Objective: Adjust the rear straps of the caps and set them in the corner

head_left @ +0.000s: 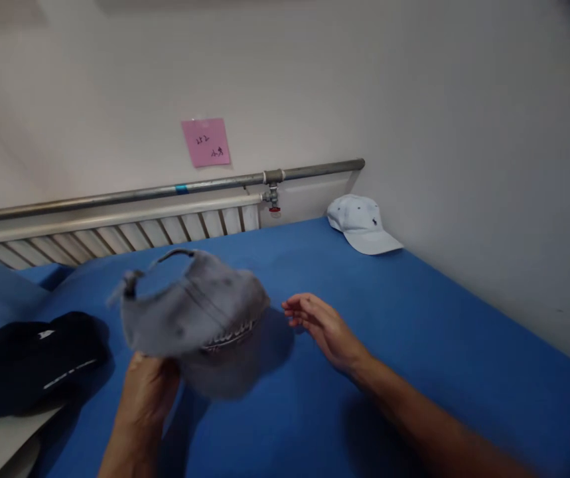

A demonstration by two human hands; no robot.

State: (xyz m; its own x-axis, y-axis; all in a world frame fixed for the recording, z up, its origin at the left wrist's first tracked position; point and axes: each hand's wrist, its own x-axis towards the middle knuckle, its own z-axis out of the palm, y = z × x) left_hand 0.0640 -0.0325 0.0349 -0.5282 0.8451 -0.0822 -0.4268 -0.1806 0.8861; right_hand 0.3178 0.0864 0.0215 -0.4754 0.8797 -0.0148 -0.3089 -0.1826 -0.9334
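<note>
A grey baseball cap [200, 305] with lettering on its front is held up over the blue surface, tilted and a little blurred. My left hand [148, 382] grips it from below at its near left side; the fingers are mostly hidden by the cap. To the right of the cap, my right hand [322, 325] is held apart from it, fingers slightly curled with nothing in them. A white baseball cap [363, 226] with a small dark emblem lies in the far corner. At the left lies a black cap [40, 358] with white lettering.
The blue covered surface [414, 318] meets a wall on the right. Behind it run a white radiator [110, 239], a metal pipe [130, 196] and a red-handled valve [274, 208]. A pink note [206, 143] sticks to the wall. Pale objects [10, 441] lie at lower left.
</note>
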